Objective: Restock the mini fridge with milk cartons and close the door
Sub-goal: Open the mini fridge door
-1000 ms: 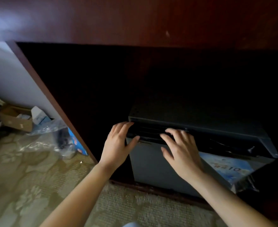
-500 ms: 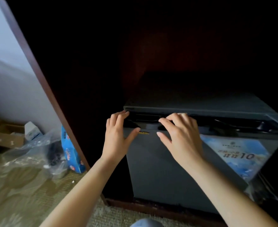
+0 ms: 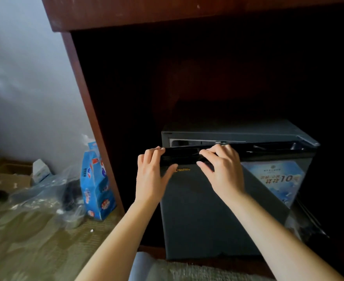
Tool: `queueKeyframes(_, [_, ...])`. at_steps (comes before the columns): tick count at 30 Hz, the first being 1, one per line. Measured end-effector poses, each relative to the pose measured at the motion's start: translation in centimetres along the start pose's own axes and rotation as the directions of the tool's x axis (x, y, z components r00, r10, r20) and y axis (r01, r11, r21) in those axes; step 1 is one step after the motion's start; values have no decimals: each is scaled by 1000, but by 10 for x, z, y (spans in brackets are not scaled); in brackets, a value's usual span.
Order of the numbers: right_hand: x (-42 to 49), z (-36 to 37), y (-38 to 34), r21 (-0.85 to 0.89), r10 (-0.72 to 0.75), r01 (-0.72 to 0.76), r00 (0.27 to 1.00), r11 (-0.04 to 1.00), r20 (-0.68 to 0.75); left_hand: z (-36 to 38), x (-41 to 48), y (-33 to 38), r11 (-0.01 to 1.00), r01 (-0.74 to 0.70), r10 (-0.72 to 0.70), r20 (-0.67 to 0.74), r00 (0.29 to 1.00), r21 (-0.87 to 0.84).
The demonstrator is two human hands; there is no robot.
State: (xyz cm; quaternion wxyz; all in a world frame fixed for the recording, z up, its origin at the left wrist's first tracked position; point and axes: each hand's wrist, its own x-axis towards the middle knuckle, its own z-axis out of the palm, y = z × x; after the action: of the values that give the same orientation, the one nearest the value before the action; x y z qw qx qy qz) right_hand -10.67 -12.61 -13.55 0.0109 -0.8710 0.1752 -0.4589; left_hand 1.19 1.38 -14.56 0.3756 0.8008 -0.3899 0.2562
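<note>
Gripping the fridge door along its top, both hands curl.

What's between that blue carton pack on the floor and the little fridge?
The cabinet's red-brown wooden side panel, then a dark gap, in the head view.

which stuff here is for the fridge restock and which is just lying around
For the job: mini fridge, door, blue carton pack, left hand, right hand.
Lying about: clear plastic bag, cardboard box.
</note>
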Motion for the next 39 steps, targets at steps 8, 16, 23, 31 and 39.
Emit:
queueKeyframes(8, [-48, -64, -17, 10, 4, -5, 991, 1000, 137, -53, -58, 17, 980, -177, 171, -64, 983, -90])
queueKeyframes(16, [-94, -138, -17, 54, 64, -79, 970, 995, 234, -93, -72, 53, 861, -317, 404, 154, 902, -397])
queueKeyframes(23, [-114, -191, 1, 205, 171, -238, 940, 950, 297, -63, -45, 102, 811, -327, 537, 395, 745, -486])
queueKeyframes(31, [-130, -240, 28, 295, 285, -395, 891, 870, 353, -3, -17, 189, 708, -442, 703, 488, 518, -550])
queueKeyframes(39, [-137, -294, 69, 243, 313, -438, 852, 866, 420, 29, -20, 243, 638, -578, 768, 482, 423, -509])
